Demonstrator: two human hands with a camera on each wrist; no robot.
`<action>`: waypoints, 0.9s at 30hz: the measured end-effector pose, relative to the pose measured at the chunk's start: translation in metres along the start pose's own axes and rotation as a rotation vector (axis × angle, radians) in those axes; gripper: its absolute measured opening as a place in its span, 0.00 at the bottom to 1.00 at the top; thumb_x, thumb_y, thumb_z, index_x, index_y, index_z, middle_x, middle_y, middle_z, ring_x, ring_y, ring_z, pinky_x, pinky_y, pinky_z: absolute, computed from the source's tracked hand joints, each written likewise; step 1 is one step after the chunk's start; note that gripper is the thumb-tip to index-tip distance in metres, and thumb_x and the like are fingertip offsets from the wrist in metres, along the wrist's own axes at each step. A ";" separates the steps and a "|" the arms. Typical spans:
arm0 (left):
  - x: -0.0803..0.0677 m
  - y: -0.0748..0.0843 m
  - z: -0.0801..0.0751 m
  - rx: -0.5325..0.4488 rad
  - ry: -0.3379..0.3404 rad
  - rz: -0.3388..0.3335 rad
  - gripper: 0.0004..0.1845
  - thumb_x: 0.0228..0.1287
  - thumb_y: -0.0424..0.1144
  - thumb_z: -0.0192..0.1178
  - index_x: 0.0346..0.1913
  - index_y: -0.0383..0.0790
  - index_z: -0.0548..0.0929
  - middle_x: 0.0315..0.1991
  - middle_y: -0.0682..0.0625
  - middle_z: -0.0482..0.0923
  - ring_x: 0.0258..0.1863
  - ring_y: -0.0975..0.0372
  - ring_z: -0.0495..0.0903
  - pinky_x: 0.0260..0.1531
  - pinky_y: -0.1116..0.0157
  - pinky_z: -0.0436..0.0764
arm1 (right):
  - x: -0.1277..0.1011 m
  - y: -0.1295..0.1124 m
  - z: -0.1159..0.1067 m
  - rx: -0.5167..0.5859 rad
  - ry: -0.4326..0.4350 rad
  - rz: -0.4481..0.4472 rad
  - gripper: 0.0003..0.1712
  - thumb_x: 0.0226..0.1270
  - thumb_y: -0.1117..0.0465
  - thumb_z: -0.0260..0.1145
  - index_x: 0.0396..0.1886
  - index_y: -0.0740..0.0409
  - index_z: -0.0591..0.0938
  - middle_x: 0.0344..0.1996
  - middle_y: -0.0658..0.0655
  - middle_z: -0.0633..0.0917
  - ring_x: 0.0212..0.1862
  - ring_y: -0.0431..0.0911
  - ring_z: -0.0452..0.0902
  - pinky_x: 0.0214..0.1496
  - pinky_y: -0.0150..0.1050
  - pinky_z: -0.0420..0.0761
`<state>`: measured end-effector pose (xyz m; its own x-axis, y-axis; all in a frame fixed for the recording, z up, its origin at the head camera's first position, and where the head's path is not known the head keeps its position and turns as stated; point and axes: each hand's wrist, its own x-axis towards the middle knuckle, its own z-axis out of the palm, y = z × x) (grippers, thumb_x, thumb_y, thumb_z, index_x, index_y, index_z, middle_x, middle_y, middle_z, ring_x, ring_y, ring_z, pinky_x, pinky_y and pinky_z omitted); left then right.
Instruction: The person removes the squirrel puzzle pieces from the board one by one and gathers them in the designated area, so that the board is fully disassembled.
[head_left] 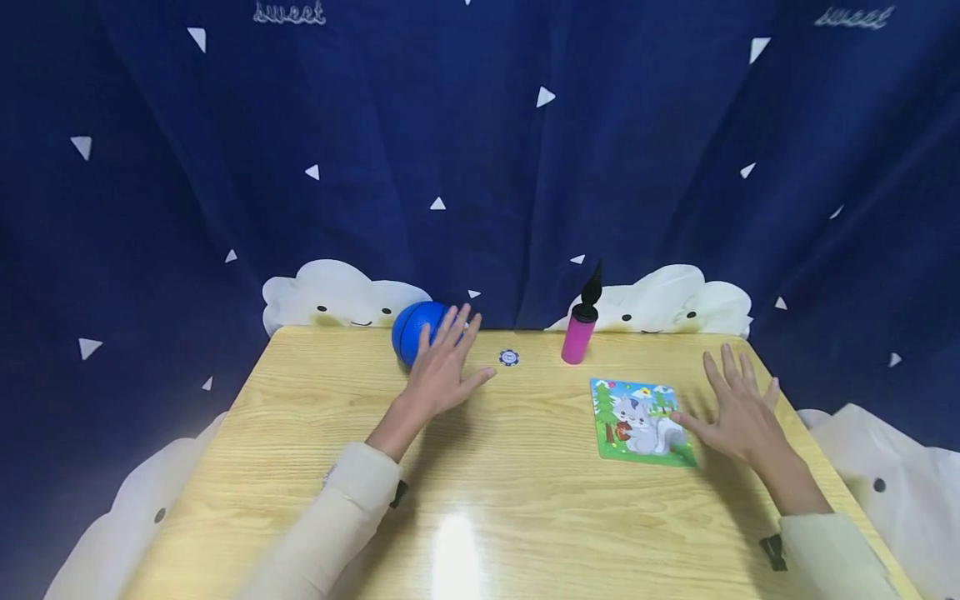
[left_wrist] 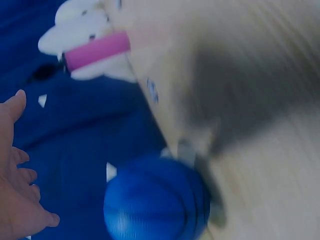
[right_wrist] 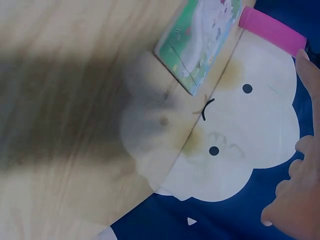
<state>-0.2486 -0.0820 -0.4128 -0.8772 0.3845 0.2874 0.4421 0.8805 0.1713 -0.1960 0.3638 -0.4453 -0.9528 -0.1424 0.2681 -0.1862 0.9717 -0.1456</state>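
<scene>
Near the tabletop's far edge, our left hand (head_left: 442, 371), fingers spread, reaches the blue ball (head_left: 414, 332); a nudge could roll it off. Right hand (head_left: 738, 412) spread beside the puzzle (head_left: 639, 419).

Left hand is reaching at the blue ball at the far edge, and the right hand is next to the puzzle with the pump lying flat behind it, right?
Not quite. The pump stands upright behind the puzzle, not flat; the head view shows it. The rest holds: the left hand is at the blue ball, and the right hand is beside the puzzle.
</scene>
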 end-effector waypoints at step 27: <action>0.022 0.140 0.115 -0.004 -0.428 0.240 0.31 0.73 0.51 0.39 0.75 0.47 0.51 0.76 0.54 0.45 0.76 0.63 0.45 0.71 0.48 0.53 | -0.063 -0.015 0.027 0.152 -0.281 0.001 0.56 0.58 0.34 0.63 0.70 0.72 0.57 0.69 0.75 0.59 0.67 0.71 0.55 0.63 0.69 0.57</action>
<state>-0.2276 0.0821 -0.4905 -0.7483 0.6566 -0.0942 0.6411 0.7524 0.1514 -0.1395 0.3529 -0.4855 -0.9780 -0.2087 -0.0025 -0.1988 0.9355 -0.2921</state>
